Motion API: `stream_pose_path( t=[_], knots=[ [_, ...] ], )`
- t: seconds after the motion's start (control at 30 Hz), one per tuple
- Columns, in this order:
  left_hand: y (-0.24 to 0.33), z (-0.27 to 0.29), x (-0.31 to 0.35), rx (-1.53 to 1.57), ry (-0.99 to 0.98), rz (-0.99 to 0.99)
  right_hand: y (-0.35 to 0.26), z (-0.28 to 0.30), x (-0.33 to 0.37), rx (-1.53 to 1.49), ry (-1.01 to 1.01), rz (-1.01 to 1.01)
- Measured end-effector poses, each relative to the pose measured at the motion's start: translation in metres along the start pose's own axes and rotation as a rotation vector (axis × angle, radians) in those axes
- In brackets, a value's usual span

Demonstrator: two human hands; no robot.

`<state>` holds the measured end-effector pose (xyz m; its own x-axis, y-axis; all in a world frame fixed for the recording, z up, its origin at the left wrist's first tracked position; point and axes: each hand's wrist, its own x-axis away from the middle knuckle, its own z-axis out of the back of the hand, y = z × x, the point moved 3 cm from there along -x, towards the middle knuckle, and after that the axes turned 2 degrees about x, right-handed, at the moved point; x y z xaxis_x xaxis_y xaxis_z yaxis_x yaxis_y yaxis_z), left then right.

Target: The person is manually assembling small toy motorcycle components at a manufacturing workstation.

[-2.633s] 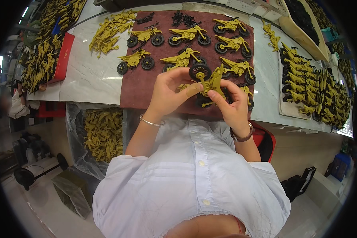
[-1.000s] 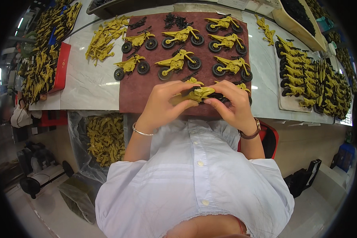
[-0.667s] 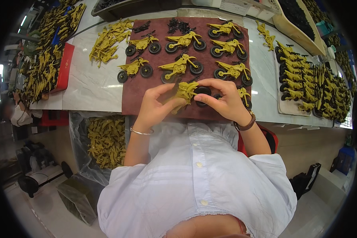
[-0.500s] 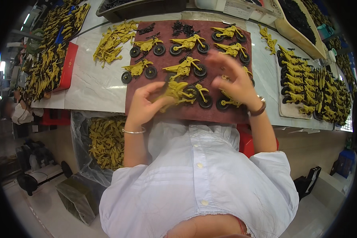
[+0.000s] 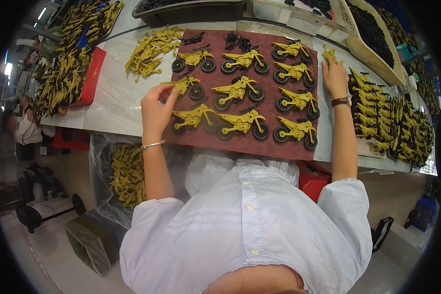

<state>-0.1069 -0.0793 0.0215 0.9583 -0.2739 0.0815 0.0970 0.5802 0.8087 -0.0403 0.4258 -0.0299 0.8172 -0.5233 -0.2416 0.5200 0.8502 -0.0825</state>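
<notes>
Several yellow toy motorcycles with black wheels lie in rows on a dark red cloth (image 5: 230, 40). At the cloth's left edge, the thumb and fingers of my left hand (image 5: 158, 109) close round the tail of one toy motorcycle (image 5: 185, 85), hiding its rear wheel. Just below lies another toy motorcycle (image 5: 193, 116), its front wheel blurred. My right hand (image 5: 335, 81) is stretched out beyond the cloth's right edge. Its fingertips are closed on a yellow motorcycle body (image 5: 329, 52) without wheels, partly hidden by them.
Loose yellow bodies (image 5: 152, 51) are heaped left of the cloth, and small black parts (image 5: 241, 41) lie at its far edge. Finished-looking motorcycles (image 5: 367, 105) stand packed at the right. Bins (image 5: 191, 13) line the back; a red box (image 5: 89, 78) stands left.
My left hand has let go of a toy motorcycle at the cloth's near left and moved left to another. My right hand has gone from above the cloth to the bodies at the right.
</notes>
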Motion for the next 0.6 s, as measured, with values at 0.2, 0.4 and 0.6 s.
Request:
stream_pose_path(
  t=[0.2,0.4,0.6],
  knots=[
    [-0.052,0.008,-0.031,-0.4,0.313,-0.31,-0.013,0.024,0.043,0.021,0.116,0.057],
    [-0.051,0.018,-0.035,0.063,0.135,-0.039,-0.009,0.033,0.093,-0.318,0.146,0.024],
    [-0.039,0.017,-0.032,0.557,-0.038,-0.058,-0.001,0.042,0.115,-0.352,0.081,-0.109]
  ],
)
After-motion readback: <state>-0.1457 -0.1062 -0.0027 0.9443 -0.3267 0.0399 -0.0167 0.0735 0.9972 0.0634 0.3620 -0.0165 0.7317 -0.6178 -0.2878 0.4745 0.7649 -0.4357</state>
